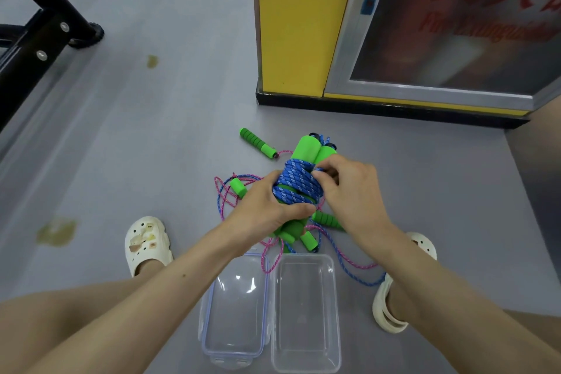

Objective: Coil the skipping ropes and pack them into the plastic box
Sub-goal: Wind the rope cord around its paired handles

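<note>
Person crouched over grey floor (158, 136), bare knees at the lower edge of view.

Nearest: clear plastic box (306, 328), open side up, on the floor between the feet. Its clear lid (235, 307) with blue seal lies flat just left of it, touching or nearly so.

White clog (147, 241) on the left foot, a second clog (388, 307) on the right foot, one on each side of the box.

Beyond the box: a loose tangle on the floor. Pink rope (267, 258) loops over the lid's far corner. Loose blue rope (349, 270) runs out toward the right clog. Green foam handles lie in the tangle, one (309, 241) just past the box, another (326, 218) under the right wrist.

Above the tangle, both hands hold a bundle: blue rope (296, 185) wound many turns round a pair of green handles (306, 147) held side by side. Left hand (267, 206) grips the bundle from the left, thumb across the lower turns. Right hand (349, 188) pinches the rope at the coil's upper right, fingers curled.

Further out: a short green piece (238, 186) left of the hands, and a ribbed green handle (256, 141) lying alone with pink cord at its end.

Far: yellow pillar (291, 24) with black base, a glass-fronted cabinet (455, 24) beside it, black metal frame (39, 39) at upper left.
</note>
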{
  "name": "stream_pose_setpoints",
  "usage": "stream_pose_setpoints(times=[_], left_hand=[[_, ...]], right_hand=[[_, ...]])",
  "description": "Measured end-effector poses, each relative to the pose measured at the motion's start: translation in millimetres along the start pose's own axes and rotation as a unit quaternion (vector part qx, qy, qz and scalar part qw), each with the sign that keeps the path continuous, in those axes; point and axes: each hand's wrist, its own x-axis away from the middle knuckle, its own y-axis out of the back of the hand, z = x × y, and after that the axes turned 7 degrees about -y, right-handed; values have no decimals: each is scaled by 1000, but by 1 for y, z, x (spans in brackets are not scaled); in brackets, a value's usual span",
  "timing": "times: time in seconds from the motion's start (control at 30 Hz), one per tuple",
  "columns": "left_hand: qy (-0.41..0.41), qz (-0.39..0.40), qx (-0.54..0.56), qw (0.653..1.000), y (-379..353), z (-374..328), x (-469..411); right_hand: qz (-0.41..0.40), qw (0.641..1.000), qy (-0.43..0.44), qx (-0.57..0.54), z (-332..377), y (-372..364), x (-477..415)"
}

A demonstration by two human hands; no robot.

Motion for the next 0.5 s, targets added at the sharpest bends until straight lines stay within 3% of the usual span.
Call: stream_pose_setpoints(times=[0.17,0.37,0.5], left_hand=[[2,7,-8,1000,1,2,3],[14,2,36,999,2,4,5],[10,-13,25,1000,3,3,4]], right_hand=[[55,998,-7,-35,-3,8,-4],[15,996,79,-27,-7,3,-4],[33,991,131,11,-10,0,-1]])
